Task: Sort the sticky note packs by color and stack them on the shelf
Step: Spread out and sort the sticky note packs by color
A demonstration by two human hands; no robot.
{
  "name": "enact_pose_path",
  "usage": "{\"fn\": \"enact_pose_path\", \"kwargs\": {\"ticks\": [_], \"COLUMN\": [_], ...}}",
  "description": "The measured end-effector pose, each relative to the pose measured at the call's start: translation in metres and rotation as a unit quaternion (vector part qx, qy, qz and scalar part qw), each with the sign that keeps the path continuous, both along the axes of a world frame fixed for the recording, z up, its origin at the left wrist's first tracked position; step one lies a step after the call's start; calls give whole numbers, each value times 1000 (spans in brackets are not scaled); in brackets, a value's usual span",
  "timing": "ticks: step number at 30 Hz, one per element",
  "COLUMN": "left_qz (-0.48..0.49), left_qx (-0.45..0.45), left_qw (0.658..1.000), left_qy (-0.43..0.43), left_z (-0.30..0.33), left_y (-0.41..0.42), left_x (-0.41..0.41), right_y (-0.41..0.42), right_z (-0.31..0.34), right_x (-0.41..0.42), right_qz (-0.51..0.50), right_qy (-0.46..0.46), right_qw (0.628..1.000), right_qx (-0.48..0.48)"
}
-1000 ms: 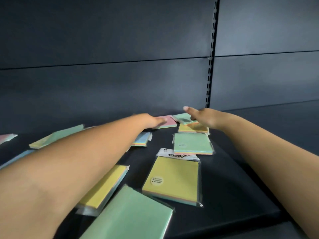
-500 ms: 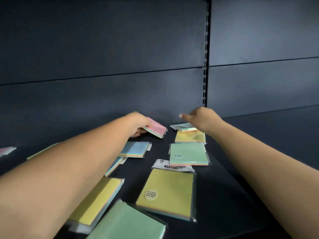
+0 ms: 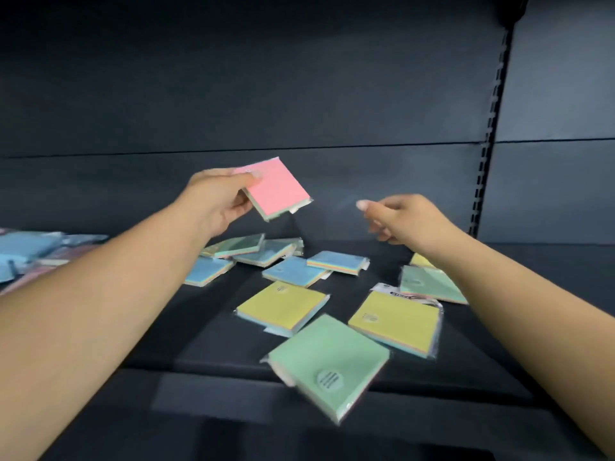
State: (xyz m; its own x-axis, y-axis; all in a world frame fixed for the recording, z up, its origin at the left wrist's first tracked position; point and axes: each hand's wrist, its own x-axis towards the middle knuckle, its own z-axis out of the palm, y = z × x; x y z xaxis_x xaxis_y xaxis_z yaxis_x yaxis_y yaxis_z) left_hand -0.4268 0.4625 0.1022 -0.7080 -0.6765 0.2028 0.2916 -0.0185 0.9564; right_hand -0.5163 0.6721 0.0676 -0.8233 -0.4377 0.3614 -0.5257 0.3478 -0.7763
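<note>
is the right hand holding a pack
No, the right hand is empty, fingers loosely curled in the air; only the left hand holds the pink pack.

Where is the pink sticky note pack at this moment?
In the head view, the pink pack is left of centre, held in the air by the left hand above the blue packs, the right hand close beside it.
</note>
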Motion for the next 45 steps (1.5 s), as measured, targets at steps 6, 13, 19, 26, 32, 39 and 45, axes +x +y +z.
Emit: {"fn": "enact_pose_path", "kwargs": {"ticks": [6, 13, 19, 26, 32, 39, 45], "left_qz": [-33, -109, -141, 103, 227, 211, 172], "left_qx": [-44, -86, -109, -408, -688, -636, -564], "left_qw": [998, 989, 984, 898, 648, 696, 768], "left_qy": [20, 46, -18, -125, -234, -258, -252], "left_z": [8, 16, -1, -36, -75, -95, -103], "left_y": [-11, -31, -69, -155, -226, -268, -293], "left_x": [75, 141, 183, 233, 255, 230, 204], "right_y": [-54, -88, -114, -172, -244, -331, -393], "right_z": [34, 50, 34, 16, 10, 1, -15], "right_x": [80, 146, 185, 214, 203, 153, 99], "right_qz": [100, 138, 122, 88, 113, 133, 106], "right_qy": [-25, -84, -153, -266, -314, -377, -399], "right_qw": [995, 985, 969, 913, 891, 866, 879], "right_qx": [0, -58, -152, -295, -308, -300, -237]}}
